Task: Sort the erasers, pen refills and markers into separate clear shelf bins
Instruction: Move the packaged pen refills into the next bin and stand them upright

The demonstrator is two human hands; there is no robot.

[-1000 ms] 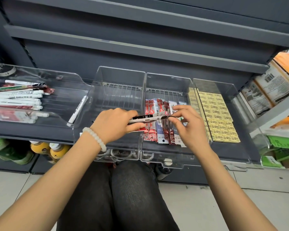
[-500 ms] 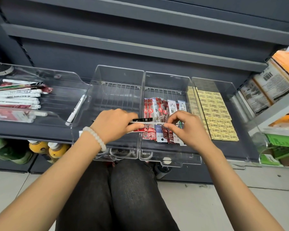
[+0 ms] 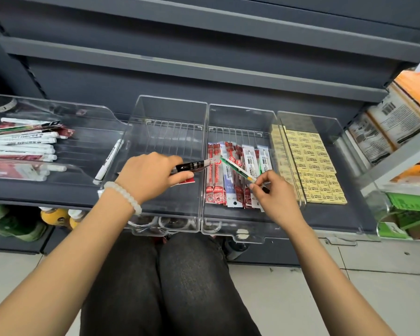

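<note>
Several clear bins sit side by side on a grey shelf. My left hand grips a bundle of refill packs, black and red, over the near-empty middle bin. My right hand pinches a green pen refill pack at its lower end, angled up to the left over the refill bin, which holds red and white refill packs. Yellow erasers fill the right bin in rows. White markers lie in the left bin, and one marker leans against its right wall.
Grey shelf boards run above the bins. Boxed goods stand on a rack at the right, green boxes below them. Bottles sit under the shelf at the left. My knees are just below the bins, over a tiled floor.
My hands have drawn apart. The right hand pulled a green refill pack off the bundle and moved right and down over the refill bin; the left hand kept the rest.
</note>
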